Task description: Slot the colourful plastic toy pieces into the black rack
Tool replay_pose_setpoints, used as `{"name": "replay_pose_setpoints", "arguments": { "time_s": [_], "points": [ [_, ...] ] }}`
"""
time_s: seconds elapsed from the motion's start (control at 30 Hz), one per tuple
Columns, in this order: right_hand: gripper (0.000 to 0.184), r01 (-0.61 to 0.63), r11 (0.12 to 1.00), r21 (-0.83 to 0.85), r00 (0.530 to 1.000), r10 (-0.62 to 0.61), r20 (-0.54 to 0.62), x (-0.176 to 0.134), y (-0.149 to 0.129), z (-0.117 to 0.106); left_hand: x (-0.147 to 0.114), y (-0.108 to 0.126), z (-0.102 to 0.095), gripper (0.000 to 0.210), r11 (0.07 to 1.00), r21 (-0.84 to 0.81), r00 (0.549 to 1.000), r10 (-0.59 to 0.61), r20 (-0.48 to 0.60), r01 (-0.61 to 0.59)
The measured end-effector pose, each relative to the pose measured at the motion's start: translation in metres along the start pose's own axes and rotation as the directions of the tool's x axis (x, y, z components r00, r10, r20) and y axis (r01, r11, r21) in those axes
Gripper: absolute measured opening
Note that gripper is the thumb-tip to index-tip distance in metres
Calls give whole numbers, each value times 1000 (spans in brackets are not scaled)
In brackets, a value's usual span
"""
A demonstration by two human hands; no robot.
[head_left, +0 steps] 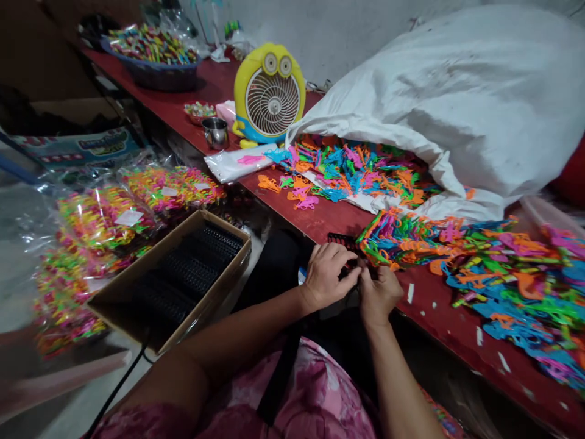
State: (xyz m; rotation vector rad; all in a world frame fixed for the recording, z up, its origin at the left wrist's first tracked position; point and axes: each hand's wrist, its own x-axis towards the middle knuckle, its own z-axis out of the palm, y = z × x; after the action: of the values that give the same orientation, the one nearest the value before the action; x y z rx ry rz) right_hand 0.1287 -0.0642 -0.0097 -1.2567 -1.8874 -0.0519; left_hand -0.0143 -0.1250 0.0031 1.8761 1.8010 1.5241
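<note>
- Meeting at the near edge of the red surface, the left hand and the right hand work close together, fingertips almost touching.
- Left grip: thumb and fingers bent toward each other; something dark shows by the tips, but I cannot tell whether it is held.
- Right grip: fingers curled in, thumb toward the left hand; whether it pinches anything, I cannot tell.
- A black strip lies on the surface just beyond the left fingers, its right end beside a row of coloured pieces.
- More loose pieces lie heaped to the right along the surface.
- Behind, a white sack lies on its side, its mouth full of a bright pile.
- Left of the sack stand a yellow fan and a metal cup, with a clear packet in front of the fan.
- Farther back sits a filled basin.
- Below left, a box holds black strips in rows, beside bags of coloured items.
</note>
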Motion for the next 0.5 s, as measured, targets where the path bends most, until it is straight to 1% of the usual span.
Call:
{"name": "replay_pose_setpoints", "arguments": {
  "time_s": [0.1, 0.23, 0.3, 0.37, 0.43, 0.5],
  "points": [
    [31, -10, 999, 49, 1000, 9, 15, -1, -3, 2, 9, 10, 11, 31, 1000, 15, 1000, 1, 15, -1],
    [24, -48, 997, 52, 999, 48, 13, -1, -6, 3, 16, 15, 25, 24, 993, 94, 997, -76, 29, 73],
    [23, -49, 995, 88, 998, 45, 44, -1, -7, 1, 17, 15, 30, 21, 988, 130, 995, -88, 39, 83],
    [20, -41, 986, 162, 995, 25, 97, -2, -7, -4, 19, 12, 32, 20, 986, 156, 996, -70, 53, 61],
    [19, -74, 966, 249, 989, 39, 141, -5, -6, -12, 21, 7, 33, 21, 986, 165, 997, -33, 70, 21],
    [24, -163, 936, 312, 983, 125, 137, -6, 1, -23, 23, 2, 33, 23, 986, 166, 997, -6, 75, -7]
  ]
}}
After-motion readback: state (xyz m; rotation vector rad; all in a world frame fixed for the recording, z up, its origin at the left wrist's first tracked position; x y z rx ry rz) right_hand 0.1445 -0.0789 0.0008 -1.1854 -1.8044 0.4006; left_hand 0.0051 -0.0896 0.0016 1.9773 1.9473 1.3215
